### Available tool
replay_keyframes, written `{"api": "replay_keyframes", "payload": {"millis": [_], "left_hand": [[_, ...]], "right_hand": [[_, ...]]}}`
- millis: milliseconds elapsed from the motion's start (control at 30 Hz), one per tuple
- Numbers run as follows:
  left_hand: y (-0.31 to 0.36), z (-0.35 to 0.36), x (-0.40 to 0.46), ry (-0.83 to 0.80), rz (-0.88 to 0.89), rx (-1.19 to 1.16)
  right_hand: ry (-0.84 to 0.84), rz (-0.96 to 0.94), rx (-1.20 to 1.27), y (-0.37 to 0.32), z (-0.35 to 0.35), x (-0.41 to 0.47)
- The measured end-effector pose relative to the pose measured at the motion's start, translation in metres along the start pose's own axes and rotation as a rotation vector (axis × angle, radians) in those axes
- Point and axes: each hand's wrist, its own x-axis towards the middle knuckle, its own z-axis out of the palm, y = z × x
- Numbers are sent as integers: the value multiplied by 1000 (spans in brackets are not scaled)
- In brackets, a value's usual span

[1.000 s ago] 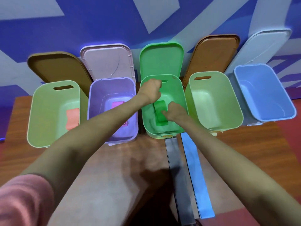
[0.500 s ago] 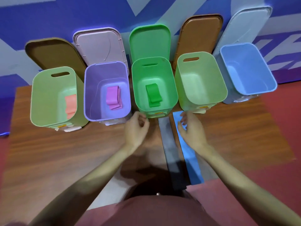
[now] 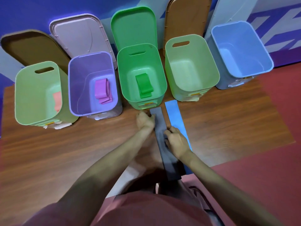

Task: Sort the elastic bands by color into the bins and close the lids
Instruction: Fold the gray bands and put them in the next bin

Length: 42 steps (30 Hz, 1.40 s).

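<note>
With both ends needed for folding, I set my left hand (image 3: 145, 120) gripping the black band's (image 3: 164, 144) far end on the table (image 3: 65, 144); right hand (image 3: 175, 141) presses its middle, fingers curled.

Flat black band (image 3: 160, 126) beside blue band (image 3: 174, 116)

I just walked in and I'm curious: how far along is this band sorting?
Three bands look sorted: an orange band, a pink band and a green band lie in bins. Both hands, left hand and right hand, are on the black band. The blue band waits on the table. All five lids, like the green lid, are open.
</note>
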Motion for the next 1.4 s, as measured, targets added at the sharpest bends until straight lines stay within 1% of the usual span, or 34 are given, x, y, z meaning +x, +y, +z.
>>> {"api": "replay_keyframes", "payload": {"millis": [167,267,433,600,767,867,1000,1067,1133,1200,1267,1300,1400], "left_hand": [[1,12,-2,100,6,33],[2,14,-1,119,0,-40],[-3,14,-2,135,75,-130],[-5,7,-3,97,41,-202],[4,4,1,37,-9,-63],[5,4,1,32,-5,-102],[-8,10,-5,113,133,-190],[-12,9,-8,117,196,-209],[-14,6,-9,101,242,-244],[-16,2,-10,72,296,-285],[-19,-1,-11,31,366,-323],[-20,-3,-13,11,396,-335],[-19,-9,-20,-49,474,-367]], "right_hand": [[35,-28,-60,2,6,5],[24,-69,-98,3,6,6],[14,-123,-144,6,4,7],[31,-155,-185,7,3,7],[81,-175,-221,9,3,8],[63,-177,-202,9,4,7],[-68,-140,-79,10,-3,10],[-113,-95,26,11,-13,14],[-78,-42,85,12,-24,21],[24,-2,94,12,-39,31],[110,-50,83,10,-55,40],[116,-95,75,10,-62,45],[27,-240,8,6,-80,58]]}}
